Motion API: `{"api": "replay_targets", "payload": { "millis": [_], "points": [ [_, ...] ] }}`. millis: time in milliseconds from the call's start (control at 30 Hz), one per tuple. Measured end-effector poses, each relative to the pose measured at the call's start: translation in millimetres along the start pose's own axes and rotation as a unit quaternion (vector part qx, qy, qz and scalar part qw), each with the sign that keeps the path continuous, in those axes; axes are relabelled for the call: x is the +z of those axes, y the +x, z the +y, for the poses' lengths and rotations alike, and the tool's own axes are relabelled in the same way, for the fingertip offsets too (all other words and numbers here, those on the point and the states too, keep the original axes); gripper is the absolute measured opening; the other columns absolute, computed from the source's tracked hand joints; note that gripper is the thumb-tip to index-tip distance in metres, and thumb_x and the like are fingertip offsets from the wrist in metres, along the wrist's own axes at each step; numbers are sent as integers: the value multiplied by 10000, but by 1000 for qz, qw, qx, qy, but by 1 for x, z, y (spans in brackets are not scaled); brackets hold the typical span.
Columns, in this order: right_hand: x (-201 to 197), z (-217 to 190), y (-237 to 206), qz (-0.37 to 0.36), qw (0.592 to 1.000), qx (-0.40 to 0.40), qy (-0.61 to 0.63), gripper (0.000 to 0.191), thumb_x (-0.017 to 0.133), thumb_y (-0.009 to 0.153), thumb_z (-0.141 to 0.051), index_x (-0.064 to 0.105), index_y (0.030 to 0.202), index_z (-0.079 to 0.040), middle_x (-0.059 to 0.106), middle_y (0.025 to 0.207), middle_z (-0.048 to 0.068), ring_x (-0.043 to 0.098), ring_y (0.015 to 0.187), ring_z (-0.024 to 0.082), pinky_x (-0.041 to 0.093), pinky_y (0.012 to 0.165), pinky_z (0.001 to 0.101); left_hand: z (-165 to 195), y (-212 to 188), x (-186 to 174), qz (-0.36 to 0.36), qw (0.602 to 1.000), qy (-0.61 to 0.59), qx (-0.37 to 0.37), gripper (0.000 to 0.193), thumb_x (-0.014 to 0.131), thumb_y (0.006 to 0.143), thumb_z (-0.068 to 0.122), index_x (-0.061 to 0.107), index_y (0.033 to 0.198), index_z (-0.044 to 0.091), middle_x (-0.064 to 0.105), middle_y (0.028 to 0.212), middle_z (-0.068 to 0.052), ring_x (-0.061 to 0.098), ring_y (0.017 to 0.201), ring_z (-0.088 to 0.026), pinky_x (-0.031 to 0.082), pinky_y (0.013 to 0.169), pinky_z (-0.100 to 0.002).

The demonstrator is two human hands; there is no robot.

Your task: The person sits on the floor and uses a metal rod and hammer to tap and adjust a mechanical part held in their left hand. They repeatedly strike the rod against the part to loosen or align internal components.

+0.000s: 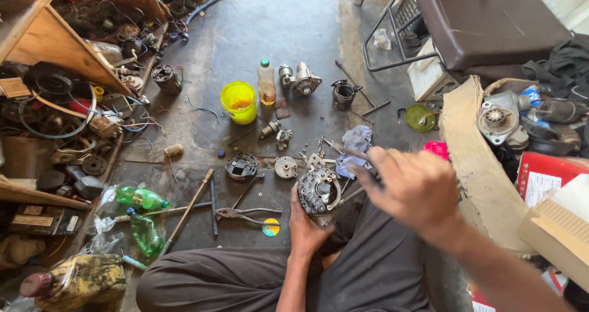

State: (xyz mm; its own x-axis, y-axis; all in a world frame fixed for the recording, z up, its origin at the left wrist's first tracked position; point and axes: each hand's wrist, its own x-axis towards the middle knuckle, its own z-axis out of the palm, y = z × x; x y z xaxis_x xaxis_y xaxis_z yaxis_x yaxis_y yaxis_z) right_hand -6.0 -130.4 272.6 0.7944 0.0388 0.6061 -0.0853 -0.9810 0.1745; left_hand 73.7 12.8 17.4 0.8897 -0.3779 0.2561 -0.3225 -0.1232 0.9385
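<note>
On the floor, two green bottles (142, 198); left hand (305, 226) fingers grip one alternator housing (319, 191), right hand (410, 186) closed on tool (343, 151)

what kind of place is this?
Likely a small auto-electrical repair shop, worked on the floor. The left hand holds a round motor part; a starter motor, pliers and wooden shelves of belts and wires surround it.

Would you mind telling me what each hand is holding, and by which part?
The left hand grips the round metal motor part from beneath. The right hand pinches a thin tool by its end.
</note>
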Motion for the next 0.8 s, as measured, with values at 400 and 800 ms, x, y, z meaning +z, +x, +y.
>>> {"api": "replay_targets", "payload": {
  "millis": [400, 800],
  "points": [
    [13, -60, -12, 145, 980, 131, 48, 532, 560, 936, -560, 696, 1075, -65, 677, 1001, 95, 538, 1027, 281, 273, 968, 475, 3, 1, 1, -19, 999, -27, -23, 1232, 977, 581, 206, 217, 1545, 102, 585, 1366, -212, 640, 1228, -367, 516, 1028, -434],
    [48, 8, 9, 181, 759, -71, 621, 169, 679, 694, -270, 631, 608, -133, 582, 576, -17, 500, 640, 148, 302, 920, 328, -18, -5, 3, -26, 999, 20, 6, 1278, 924, 521, 144, 197, 1571, 99, 501, 1468, -235, 532, 1346, -398, 456, 1112, -448]
  ]
}}
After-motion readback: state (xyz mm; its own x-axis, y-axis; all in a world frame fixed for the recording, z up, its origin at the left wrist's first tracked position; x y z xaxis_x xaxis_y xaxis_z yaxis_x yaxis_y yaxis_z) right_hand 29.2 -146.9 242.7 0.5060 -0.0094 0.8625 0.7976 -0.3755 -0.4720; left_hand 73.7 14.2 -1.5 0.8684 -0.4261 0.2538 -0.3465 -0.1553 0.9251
